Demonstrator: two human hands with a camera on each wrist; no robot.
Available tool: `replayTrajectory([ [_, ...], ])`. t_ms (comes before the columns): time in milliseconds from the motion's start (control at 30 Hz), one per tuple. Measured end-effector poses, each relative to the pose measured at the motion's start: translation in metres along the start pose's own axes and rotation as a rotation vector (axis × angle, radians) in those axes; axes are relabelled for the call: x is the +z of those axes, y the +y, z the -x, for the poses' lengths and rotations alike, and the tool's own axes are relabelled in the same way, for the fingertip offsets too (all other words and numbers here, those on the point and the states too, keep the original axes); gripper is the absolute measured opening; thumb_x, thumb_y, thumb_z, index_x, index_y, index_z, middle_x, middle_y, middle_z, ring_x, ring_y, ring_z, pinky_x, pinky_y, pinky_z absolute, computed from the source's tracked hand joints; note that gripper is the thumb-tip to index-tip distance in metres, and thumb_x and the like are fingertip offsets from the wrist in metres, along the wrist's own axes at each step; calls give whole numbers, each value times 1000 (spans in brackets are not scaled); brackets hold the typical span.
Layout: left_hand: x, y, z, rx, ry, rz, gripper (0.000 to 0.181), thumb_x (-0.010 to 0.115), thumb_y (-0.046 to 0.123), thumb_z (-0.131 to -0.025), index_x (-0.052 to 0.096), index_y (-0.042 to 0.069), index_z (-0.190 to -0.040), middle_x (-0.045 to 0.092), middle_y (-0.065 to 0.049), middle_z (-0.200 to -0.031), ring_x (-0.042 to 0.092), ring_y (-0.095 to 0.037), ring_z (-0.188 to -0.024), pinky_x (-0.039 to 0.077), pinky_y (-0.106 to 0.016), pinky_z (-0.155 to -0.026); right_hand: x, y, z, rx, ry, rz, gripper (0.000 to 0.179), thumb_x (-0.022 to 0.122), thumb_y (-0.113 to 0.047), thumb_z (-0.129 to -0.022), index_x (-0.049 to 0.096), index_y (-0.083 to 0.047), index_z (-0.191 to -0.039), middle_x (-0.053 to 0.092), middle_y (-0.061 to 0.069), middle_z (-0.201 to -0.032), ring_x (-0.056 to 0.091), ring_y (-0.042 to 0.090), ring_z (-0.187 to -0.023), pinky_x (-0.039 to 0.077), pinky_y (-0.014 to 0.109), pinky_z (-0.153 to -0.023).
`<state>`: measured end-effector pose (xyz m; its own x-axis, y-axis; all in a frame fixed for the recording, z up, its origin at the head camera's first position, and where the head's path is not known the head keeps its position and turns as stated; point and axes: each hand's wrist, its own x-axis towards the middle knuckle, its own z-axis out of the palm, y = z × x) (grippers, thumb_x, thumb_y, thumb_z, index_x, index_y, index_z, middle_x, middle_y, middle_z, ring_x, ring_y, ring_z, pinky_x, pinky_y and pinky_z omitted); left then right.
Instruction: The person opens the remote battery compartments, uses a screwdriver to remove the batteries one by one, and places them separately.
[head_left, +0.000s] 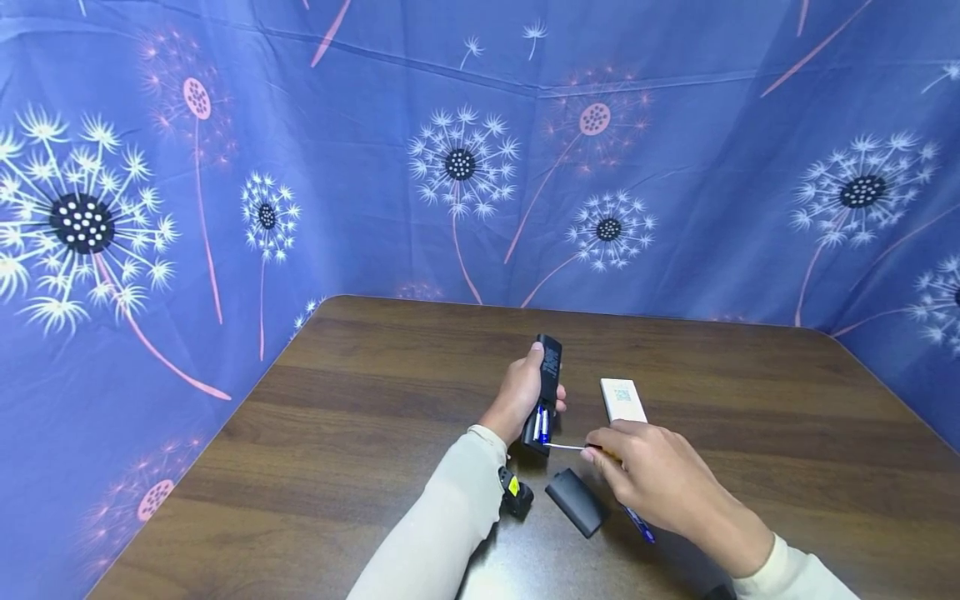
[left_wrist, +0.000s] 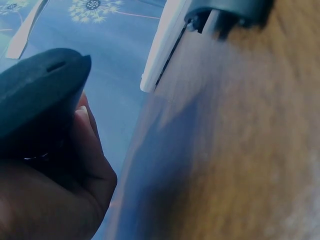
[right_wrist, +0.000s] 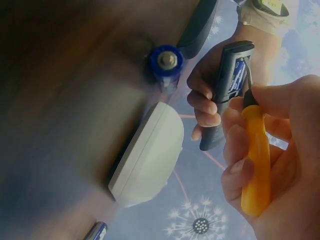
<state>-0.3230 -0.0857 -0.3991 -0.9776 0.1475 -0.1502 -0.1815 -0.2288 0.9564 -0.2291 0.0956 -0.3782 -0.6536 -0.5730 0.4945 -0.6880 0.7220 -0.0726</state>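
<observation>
My left hand (head_left: 516, 393) grips a black remote control (head_left: 550, 360), back side up, its battery compartment uncovered. Blue-and-white batteries (head_left: 542, 423) lie inside it. In my right hand (head_left: 663, 475) is a screwdriver with an orange-yellow handle (right_wrist: 257, 165); its thin metal shaft (head_left: 567, 447) reaches to the compartment's lower end, tip at the batteries. A black battery cover (head_left: 577, 502) lies on the table between the hands. Partly under the right hand, in the head view, a blue battery (head_left: 640, 526) shows. The left wrist view has only the remote's dark end (left_wrist: 45, 95) and part of the hand.
A white device (head_left: 622, 400) with a printed code lies beyond the right hand; its rounded side (right_wrist: 150, 155) fills the middle of the right wrist view. Another battery (right_wrist: 97, 231) is at that view's bottom edge. A patterned blue cloth (head_left: 360, 167) hangs behind the wooden table (head_left: 337, 400).
</observation>
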Motion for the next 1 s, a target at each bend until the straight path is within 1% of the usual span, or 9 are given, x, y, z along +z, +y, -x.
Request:
replayTrajectory([
  [233,2,0,0,6,-2,-15,54,31,50,-108,57,4,-115,60,-9,-69,60,-15,-52,51,-29,-52,2,-1,0,4,-4,10,7,78,-21,-88,72,-24,-89,56,-20,-76,46,-4,-63,44,27,-52],
  [367,3,0,0,11,-2,-30,54,30,50,-108,56,3,-115,60,-8,-69,59,-15,-52,51,-28,-53,2,0,0,-13,13,27,8,78,-20,-87,72,-23,-88,55,-19,-75,45,-3,-61,45,28,-51],
  [533,2,0,0,7,-1,-24,55,31,50,-108,57,3,-115,59,-8,-69,58,-15,-51,51,-27,-52,2,2,0,-45,43,47,8,79,-19,-86,71,-21,-88,56,-17,-74,48,-1,-61,46,29,-51],
  [667,2,1,1,3,3,-6,55,31,50,-108,58,2,-116,59,-9,-68,57,-14,-51,52,-27,-52,2,2,0,-54,50,50,7,79,-18,-86,72,-20,-88,60,-15,-76,53,1,-63,48,31,-52],
  [767,2,1,1,1,9,-10,56,32,50,-108,58,1,-114,59,-9,-68,58,-14,-50,52,-27,-51,2,1,0,-54,50,50,7,78,-18,-86,72,-19,-89,60,-14,-76,52,1,-62,47,30,-51],
  [867,2,1,1,4,21,-37,57,32,51,-107,58,1,-109,60,-9,-67,58,-14,-50,52,-27,-51,1,0,-1,-53,53,43,6,78,-17,-86,72,-18,-89,56,-15,-73,45,-2,-59,44,27,-49],
  [1000,1,0,1,6,34,-23,56,33,51,-107,57,1,-104,60,-9,-66,58,-14,-49,52,-28,-51,0,0,0,-60,64,47,7,78,-17,-86,72,-18,-88,52,-15,-71,40,-2,-58,41,25,-48],
])
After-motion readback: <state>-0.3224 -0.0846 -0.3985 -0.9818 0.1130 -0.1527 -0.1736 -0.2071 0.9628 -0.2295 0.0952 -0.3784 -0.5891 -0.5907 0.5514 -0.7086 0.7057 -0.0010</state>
